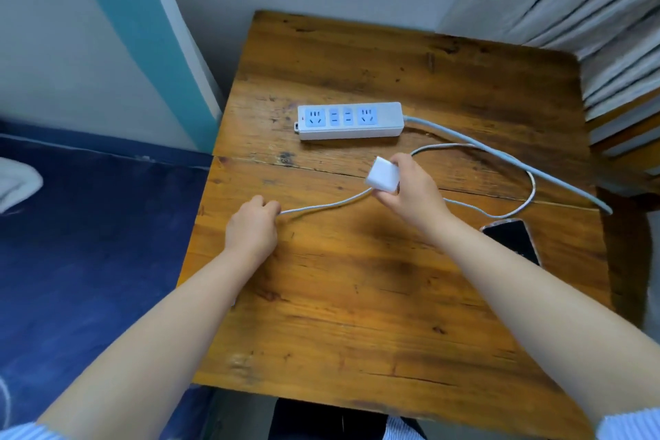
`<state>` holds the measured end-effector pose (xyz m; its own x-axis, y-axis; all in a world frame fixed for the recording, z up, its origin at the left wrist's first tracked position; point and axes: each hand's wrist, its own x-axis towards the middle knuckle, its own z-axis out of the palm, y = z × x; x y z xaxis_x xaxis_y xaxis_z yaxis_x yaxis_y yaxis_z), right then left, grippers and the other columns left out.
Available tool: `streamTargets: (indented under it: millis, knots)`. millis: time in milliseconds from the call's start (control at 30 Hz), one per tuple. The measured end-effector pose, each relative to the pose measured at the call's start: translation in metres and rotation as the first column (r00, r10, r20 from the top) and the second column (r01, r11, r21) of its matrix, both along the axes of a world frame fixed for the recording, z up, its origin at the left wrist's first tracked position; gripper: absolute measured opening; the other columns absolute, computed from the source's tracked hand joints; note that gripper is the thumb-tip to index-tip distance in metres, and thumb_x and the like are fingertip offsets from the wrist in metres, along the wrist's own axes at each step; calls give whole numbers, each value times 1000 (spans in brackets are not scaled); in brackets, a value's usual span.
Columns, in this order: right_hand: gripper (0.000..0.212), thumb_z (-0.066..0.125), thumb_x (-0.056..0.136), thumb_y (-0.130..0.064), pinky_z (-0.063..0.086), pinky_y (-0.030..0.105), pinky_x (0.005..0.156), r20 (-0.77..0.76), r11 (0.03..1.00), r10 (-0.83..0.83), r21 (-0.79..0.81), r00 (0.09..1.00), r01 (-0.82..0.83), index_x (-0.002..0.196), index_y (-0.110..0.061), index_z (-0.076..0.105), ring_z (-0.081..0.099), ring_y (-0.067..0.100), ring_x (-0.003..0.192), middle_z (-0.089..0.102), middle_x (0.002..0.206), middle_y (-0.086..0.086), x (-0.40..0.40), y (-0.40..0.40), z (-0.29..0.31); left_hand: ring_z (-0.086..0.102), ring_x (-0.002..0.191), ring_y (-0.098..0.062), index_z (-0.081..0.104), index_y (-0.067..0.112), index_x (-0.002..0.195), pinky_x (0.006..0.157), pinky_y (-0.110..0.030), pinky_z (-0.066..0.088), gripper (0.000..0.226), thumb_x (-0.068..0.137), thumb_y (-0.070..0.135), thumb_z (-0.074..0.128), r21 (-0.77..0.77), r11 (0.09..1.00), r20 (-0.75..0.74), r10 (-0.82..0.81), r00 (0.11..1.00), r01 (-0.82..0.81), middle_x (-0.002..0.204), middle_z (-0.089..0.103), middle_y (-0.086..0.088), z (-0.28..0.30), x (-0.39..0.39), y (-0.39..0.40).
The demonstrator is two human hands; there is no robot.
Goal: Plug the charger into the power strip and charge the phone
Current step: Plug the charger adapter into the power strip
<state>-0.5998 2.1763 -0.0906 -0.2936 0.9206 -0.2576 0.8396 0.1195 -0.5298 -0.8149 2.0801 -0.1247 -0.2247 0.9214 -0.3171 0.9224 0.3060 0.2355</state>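
Your right hand (407, 189) is clamped around the white charger (383, 175), held above the wooden table (357, 296). Your left hand (251, 225) is closed on the charging cable (321, 205), whose far run loops round toward the phone (514, 239) at four o'clock. The power strip (350, 120) lies at eleven o'clock from the charger, long axis left to right, sockets up. Your right hand is nearer; whether the prongs face the strip cannot be told.

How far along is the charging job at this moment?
Early. Nothing is plugged in yet: the power strip has all sockets free. In hand: the right hand holds the charger, the left hand grips its cable. Left: plug in the charger; whether the phone is connected can't be told.
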Motion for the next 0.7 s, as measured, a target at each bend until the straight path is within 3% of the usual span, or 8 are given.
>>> streamTargets:
  millis: [200, 333, 433, 500, 600, 700]
  knots:
    - [49, 68, 79, -26, 43, 39, 82, 155, 985, 82, 136, 985, -103, 120, -7, 49, 51, 33, 108, 57, 117, 17, -32, 50, 10, 53, 100, -32, 60, 7, 112, 79, -40, 48, 26, 92, 8, 43, 85, 992, 16, 94, 995, -95, 107, 58, -16, -8, -4, 27]
    - [48, 63, 81, -16, 44, 42, 84, 398, 937, 191, 200, 897, -288, 125, -6, 46, 50, 36, 107, 51, 122, 18, -47, 82, 12, 45, 118, -32, 55, 6, 120, 94, -41, 42, 31, 94, 16, 43, 95, 974, 68, 199, 978, -205, 125, 53, -16, -18, -8, 46]
    - [51, 62, 80, -9, 43, 42, 87, 534, 910, 247, 160, 809, -384, 128, -5, 43, 48, 34, 107, 49, 123, 17, -57, 98, 13, 19, 142, -26, 32, 7, 140, 116, -40, 20, 48, 96, 24, 39, 63, 969, 121, 229, 966, -238, 152, 27, -13, -30, -8, 52]
    - [55, 61, 81, -8, 43, 41, 88, 601, 894, 276, 127, 750, -430, 132, -6, 40, 48, 34, 108, 49, 125, 17, -63, 106, 15, 2, 146, -23, 16, 9, 146, 119, -38, 7, 56, 97, 31, 33, 26, 971, 120, 233, 965, -238, 158, 10, -10, -41, -9, 52]
    - [50, 60, 82, -8, 46, 39, 82, 649, 874, 314, 88, 693, -478, 129, -8, 44, 51, 33, 106, 53, 122, 17, -73, 117, 24, -5, 146, -22, 6, 8, 147, 119, -36, -1, 61, 97, 36, 28, 22, 977, 91, 207, 974, -210, 159, 0, -10, -55, -12, 49]
    - [45, 57, 83, -10, 44, 34, 72, 699, 861, 378, -22, 608, -509, 127, -10, 49, 54, 31, 102, 54, 117, 15, -88, 126, 30, -3, 146, -22, 8, 8, 147, 119, -36, -2, 61, 96, 37, 27, 63, 976, 83, 204, 976, -209, 159, 3, -11, -64, -12, 46]
